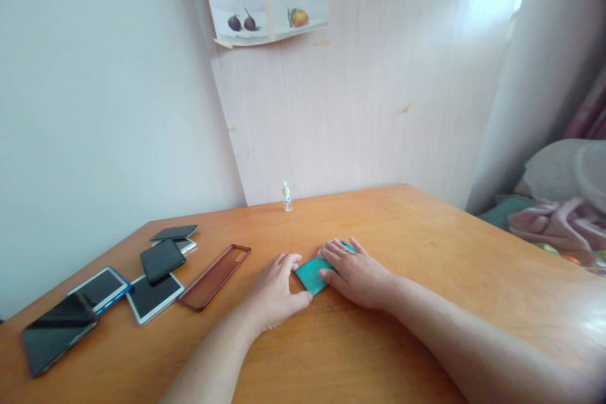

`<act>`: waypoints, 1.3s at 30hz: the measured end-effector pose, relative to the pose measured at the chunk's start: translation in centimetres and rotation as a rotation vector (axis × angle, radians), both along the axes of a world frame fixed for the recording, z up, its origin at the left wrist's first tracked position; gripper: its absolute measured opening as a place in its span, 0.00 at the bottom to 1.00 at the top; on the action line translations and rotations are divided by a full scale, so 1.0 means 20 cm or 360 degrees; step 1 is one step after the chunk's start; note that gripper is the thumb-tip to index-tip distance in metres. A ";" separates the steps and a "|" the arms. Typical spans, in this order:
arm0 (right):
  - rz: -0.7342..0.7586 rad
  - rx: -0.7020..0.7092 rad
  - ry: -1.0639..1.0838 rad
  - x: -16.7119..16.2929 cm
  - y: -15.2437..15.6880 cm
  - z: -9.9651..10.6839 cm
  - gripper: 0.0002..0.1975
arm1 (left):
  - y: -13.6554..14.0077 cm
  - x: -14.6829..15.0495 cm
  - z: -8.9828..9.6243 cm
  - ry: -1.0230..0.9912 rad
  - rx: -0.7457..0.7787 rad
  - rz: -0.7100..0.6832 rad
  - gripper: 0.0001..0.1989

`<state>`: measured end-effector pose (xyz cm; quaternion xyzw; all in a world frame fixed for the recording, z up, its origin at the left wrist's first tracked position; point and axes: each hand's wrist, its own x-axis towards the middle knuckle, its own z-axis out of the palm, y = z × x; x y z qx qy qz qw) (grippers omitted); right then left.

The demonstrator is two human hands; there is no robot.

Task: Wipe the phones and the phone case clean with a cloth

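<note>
A teal phone [312, 274] lies back side up on the wooden table, in front of me. My left hand [279, 290] is at its near left end, the thumb at the lower corner and the fingertips by the opposite edge. Across the phone's far part lies my right hand [353, 270], palm down with fingers stretched out and thumb apart. Something small and pale shows beside its fingertips, too covered to name. To the left of my hands rests a clear brownish phone case [215, 278] with a camera cutout.
Several phones lie at the left, among them a white-framed phone [154, 297], a blue-edged phone [101, 289] and a large black device [59, 333]. A small spray bottle [287, 199] stands near the table's back edge, by the wall. Bedding [558, 221] is beyond the right edge.
</note>
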<state>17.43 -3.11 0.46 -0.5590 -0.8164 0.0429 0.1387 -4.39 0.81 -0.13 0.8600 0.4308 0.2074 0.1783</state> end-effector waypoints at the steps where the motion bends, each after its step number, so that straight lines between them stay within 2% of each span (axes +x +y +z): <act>1: 0.0137 -0.0006 0.0016 -0.04 -0.03 0.01 0.28 | 0.00 0.00 -0.01 -0.0027 -0.0015 0.0029 0.32; 4: 0.0494 -0.0048 0.0082 -0.13 -0.09 0.03 0.28 | 0.00 0.00 -0.03 -0.0082 -0.0053 0.0083 0.38; 6: 0.0498 -0.0041 0.0086 -0.13 -0.08 0.03 0.27 | 0.00 0.00 -0.04 -0.0082 -0.0058 0.0089 0.40; 8: 0.0276 -0.0017 0.0046 -0.08 -0.03 0.02 0.27 | 0.00 0.00 -0.03 -0.0060 -0.0056 0.0080 0.40; 11: -0.0181 -0.0029 -0.0022 0.02 0.04 -0.01 0.28 | -0.01 0.00 -0.01 -0.0034 -0.0050 0.0072 0.38; 13: -0.0295 -0.0039 -0.0045 0.05 0.04 -0.02 0.29 | -0.01 0.00 0.00 -0.0030 -0.0034 0.0064 0.37; 15: -0.0149 -0.0036 -0.0048 0.01 0.00 -0.01 0.31 | -0.01 0.01 0.00 -0.0022 -0.0016 0.0052 0.35; 18: 0.0290 -0.0047 -0.0005 -0.09 -0.10 0.01 0.32 | 0.00 0.01 -0.01 -0.0010 0.0016 0.0050 0.32; 20: 0.0436 -0.0055 0.0017 -0.12 -0.13 0.02 0.31 | 0.00 0.01 -0.02 -0.0005 0.0033 0.0054 0.31; 22: 0.0327 -0.0051 -0.0005 -0.10 -0.12 0.02 0.31 | 0.00 0.00 -0.02 0.0000 0.0039 0.0042 0.31; 26: -0.0293 -0.0067 -0.0129 0.04 -0.03 0.01 0.33 | 0.00 0.00 0.00 0.0027 0.0048 -0.0025 0.29; 28: -0.0412 -0.0084 -0.0155 0.07 -0.03 0.01 0.35 | 0.00 0.00 0.01 0.0054 0.0052 -0.0053 0.25; 30: -0.0288 -0.0084 -0.0124 0.04 -0.06 0.02 0.37 | 0.00 0.00 0.02 0.0077 0.0056 -0.0066 0.22; 35: 0.0373 -0.0166 0.0031 -0.10 -0.22 0.05 0.40 | 0.00 0.00 0.00 0.0059 0.0110 -0.0070 0.19; 37: 0.0383 -0.0179 0.0012 -0.10 -0.22 0.06 0.38 | 0.00 0.00 0.00 0.0048 0.0114 -0.0084 0.19; 39: 0.0156 -0.0137 -0.0063 -0.06 -0.19 0.07 0.35 | 0.00 0.00 0.00 0.0057 0.0095 -0.0086 0.20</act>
